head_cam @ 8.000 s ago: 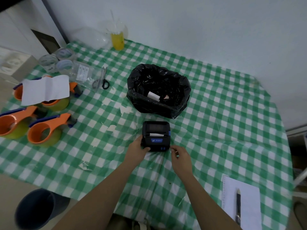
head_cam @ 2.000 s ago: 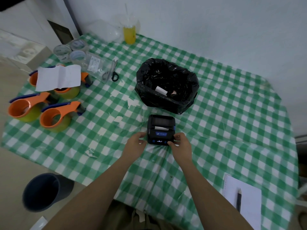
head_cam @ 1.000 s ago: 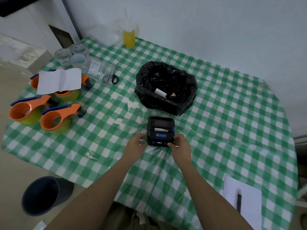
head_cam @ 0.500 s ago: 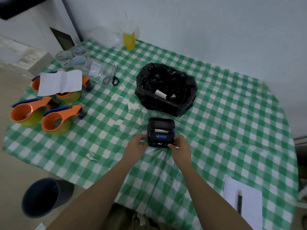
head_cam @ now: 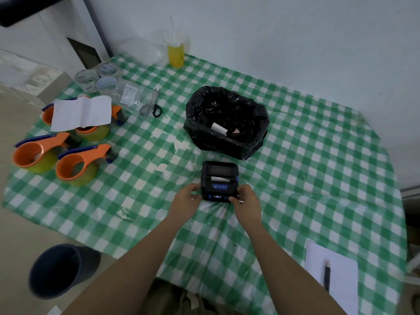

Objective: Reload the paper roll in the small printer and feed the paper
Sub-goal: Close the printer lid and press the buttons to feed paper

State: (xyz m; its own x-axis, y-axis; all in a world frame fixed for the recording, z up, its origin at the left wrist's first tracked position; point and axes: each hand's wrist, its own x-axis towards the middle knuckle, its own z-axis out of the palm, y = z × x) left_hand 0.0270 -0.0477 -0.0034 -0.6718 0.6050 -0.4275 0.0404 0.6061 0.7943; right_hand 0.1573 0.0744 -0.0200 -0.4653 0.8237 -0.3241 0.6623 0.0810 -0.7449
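So we're at the feed step, we judge: printer (head_cam: 219, 181) sits mid-frame w/ lid shut & paper (head_cam: 217, 178) poking out, left hand (head_cam: 186, 200) & right hand (head_cam: 245, 202) gripping its near corners, so next is prob. pressing the front feed btn.

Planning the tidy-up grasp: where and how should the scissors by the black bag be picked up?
Take the scissors at the closed blades, coming straight down from above. They lie flat on the tablecloth, black loop handles nearest the person, blades pointing away toward the wall. A clear plastic bag lies close on their left, so bring the fingers in from the right.
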